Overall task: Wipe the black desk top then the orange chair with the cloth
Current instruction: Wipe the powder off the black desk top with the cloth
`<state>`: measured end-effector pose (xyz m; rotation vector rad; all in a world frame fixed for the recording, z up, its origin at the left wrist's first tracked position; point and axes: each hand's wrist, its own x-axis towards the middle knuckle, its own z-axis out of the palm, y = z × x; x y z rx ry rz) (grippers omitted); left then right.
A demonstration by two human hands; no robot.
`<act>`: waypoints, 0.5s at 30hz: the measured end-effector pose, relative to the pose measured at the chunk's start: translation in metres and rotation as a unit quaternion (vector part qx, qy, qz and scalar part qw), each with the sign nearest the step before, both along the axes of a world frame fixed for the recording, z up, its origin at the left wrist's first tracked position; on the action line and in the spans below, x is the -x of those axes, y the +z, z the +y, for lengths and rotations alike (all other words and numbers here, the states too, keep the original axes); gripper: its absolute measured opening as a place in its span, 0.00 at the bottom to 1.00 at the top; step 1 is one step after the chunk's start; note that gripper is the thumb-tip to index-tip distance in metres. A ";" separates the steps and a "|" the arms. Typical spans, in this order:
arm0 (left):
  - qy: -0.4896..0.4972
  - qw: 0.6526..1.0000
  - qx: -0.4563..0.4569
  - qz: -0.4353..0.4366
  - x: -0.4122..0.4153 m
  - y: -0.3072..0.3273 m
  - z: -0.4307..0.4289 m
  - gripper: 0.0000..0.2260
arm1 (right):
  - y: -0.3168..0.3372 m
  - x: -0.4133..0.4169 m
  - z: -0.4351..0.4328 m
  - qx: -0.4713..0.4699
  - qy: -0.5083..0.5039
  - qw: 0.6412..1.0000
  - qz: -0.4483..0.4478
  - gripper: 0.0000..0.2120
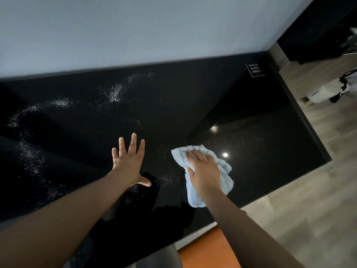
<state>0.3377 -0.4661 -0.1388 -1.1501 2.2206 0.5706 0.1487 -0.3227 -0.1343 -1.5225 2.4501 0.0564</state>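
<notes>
- While our right hand [203, 172] presses down on the light blue cloth [212, 175], its fingers [195, 154] curl together over the bunched top of the fabric, clamping it against the black table [77, 122].
- We see the cloth lying on the table towards its near right part; one crumpled end sticks out beyond the fingers, and a longer tail trails back under the wrist towards the near edge.
- Our left hand [128, 165] rests flat on the table just to the left of the cloth, palm down, fingers spread apart and holding nothing; the thumb points towards the cloth without touching it.
- We note pale speckled streaks [114, 92] across the left and middle of the glossy surface, and two small bright reflections to the right of the cloth.
- At the far right corner of the table we see a small dark sign [255, 70] with white lettering too small to read.
- We see the orange chair [208, 250] as an orange surface below the near edge of the table, partly hidden by our right forearm.
- Behind the table rises a pale wall [135, 29]; to the right lies a grey wood-look floor [309, 200].
</notes>
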 end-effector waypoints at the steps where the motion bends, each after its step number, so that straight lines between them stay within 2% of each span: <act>1: 0.000 1.000 -0.001 0.001 0.000 0.000 0.000 0.64 | 0.000 -0.001 0.004 0.001 -0.004 1.000 -0.003 0.23; 7: -0.002 1.000 -0.005 0.000 0.000 0.000 -0.001 0.64 | 0.000 -0.007 0.025 0.000 -0.012 1.000 0.014 0.23; 12: -0.007 1.000 -0.008 -0.009 0.001 0.006 0.000 0.64 | 0.005 -0.017 0.049 0.037 -0.038 0.998 0.042 0.22; 15: -0.011 1.000 -0.006 -0.013 0.002 0.010 0.000 0.64 | 0.002 -0.020 0.070 -0.001 -0.067 0.998 0.010 0.22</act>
